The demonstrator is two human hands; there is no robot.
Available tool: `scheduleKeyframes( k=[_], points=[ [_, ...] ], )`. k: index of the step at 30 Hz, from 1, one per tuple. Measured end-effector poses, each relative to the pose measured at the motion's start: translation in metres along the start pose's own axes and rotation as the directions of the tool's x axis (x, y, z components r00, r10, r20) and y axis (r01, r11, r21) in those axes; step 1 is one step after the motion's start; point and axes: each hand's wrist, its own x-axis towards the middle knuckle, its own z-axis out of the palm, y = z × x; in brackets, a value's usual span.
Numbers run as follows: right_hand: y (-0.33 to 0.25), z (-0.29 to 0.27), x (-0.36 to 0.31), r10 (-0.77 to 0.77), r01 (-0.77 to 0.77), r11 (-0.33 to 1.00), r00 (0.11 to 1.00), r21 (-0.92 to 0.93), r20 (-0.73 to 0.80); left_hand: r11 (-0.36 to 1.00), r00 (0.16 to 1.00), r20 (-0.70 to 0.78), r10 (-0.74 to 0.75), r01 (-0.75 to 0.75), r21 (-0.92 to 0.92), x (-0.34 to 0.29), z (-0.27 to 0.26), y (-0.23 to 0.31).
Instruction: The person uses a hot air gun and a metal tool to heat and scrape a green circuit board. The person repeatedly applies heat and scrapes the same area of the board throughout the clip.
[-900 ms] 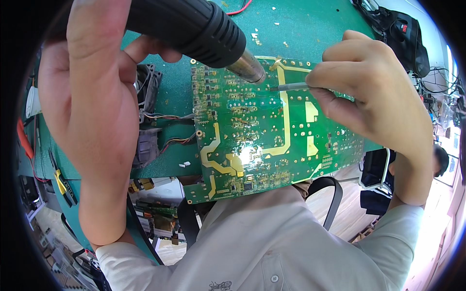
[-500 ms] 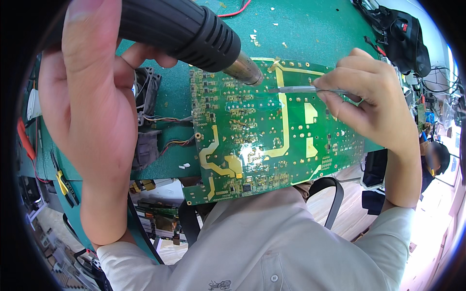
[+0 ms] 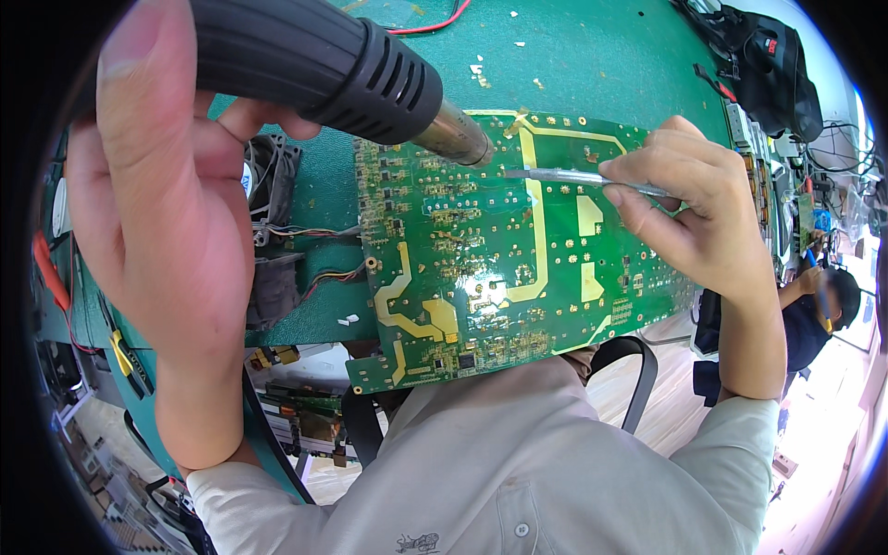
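My left hand (image 3: 171, 199) is wrapped round a black heat gun (image 3: 305, 65), its thumb raised along the near side. The gun's metal nozzle (image 3: 458, 137) points down at the upper middle of a large green circuit board (image 3: 564, 148). Pinched in my right hand (image 3: 689, 199) is a slim silver knife-like tool (image 3: 569, 175). Its narrow tip is at the board's surface, just below the nozzle; firm contact cannot be made out. The board lies solder side up, reaching over the table's near edge toward my body.
Dark cooling fans (image 3: 273, 176) with wires (image 3: 319, 231) running to the board stand on the green table mat (image 3: 592, 65). Yellow-black pliers (image 3: 128, 361) lie at the left. A black bag (image 3: 772, 69) is at the far right; another person (image 3: 823, 296) is beyond.
The heat gun and my left hand have shifted slightly left. The tool's tip has also moved a little left, and my right hand has tilted slightly. The board appears slightly shifted in the view.
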Motion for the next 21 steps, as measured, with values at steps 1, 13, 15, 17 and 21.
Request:
scheduleKeyframes(
  k=[1,13,15,17,21],
  points=[
    [0.001,0.0,-0.001,-0.019,0.019,1.0,1.0,0.016,-0.015,1.0,1.0,0.013,0.006,-0.006,0.005,0.001,-0.001,0.0],
    [0.014,0.01,-0.015,0.062,-0.061,0.996,0.998,0.072,-0.02,0.999,0.995,0.084,0.053,-0.053,-0.009,0.003,-0.007,-0.004],
    [0.016,0.012,-0.017,0.104,-0.102,0.991,0.994,0.088,-0.017,0.998,0.995,0.071,0.067,-0.068,0.01,0.002,-0.009,-0.005],
    [0.017,0.014,-0.018,0.121,-0.117,0.987,0.992,0.107,-0.025,0.998,0.996,0.063,0.064,-0.066,0.016,0.001,-0.01,-0.005],
    [0.018,0.016,-0.018,0.127,-0.123,0.986,0.991,0.115,-0.028,0.999,0.995,0.091,0.04,-0.037,-0.033,0.001,-0.011,-0.003]
  ],
)
